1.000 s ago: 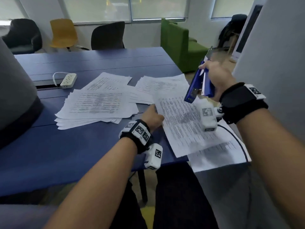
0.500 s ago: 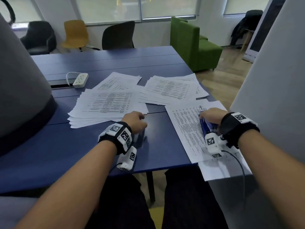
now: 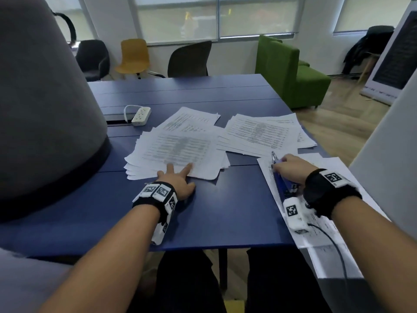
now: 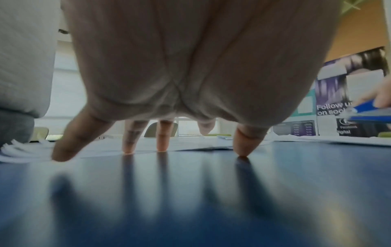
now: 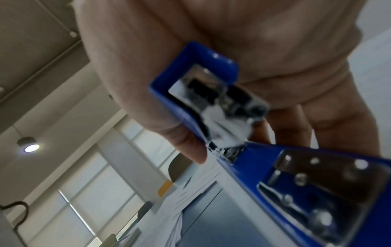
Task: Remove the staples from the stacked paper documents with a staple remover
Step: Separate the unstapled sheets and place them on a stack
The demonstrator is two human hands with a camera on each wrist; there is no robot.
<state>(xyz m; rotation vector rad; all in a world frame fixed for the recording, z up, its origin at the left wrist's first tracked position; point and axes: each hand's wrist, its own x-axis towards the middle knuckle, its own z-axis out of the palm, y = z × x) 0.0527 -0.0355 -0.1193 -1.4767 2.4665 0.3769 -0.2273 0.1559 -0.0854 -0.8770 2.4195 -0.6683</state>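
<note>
My left hand [image 3: 174,177] is spread flat, fingers straight, its fingertips [image 4: 162,147] touching the near edge of a fanned stack of printed papers [image 3: 180,150] on the blue table [image 3: 225,211]. My right hand [image 3: 290,168] grips a blue stapler-like tool [image 3: 282,179] with a metal tip, lying on a printed sheet [image 3: 320,222] at the table's right edge. From the right wrist, the blue tool [image 5: 275,175] shows its metal underside, thumb and fingers curled round it. A second paper stack [image 3: 261,132] lies further back on the right.
A white power strip [image 3: 141,115] sits at the back left of the table. A large grey object [image 3: 45,109] rises at my left. Chairs and a green sofa [image 3: 291,71] stand beyond the table. A grey panel [image 3: 388,154] stands close on the right.
My right hand has brought the blue tool down from the air onto the right sheet. My left hand moved left off that sheet and now spreads on the left stack's edge.
</note>
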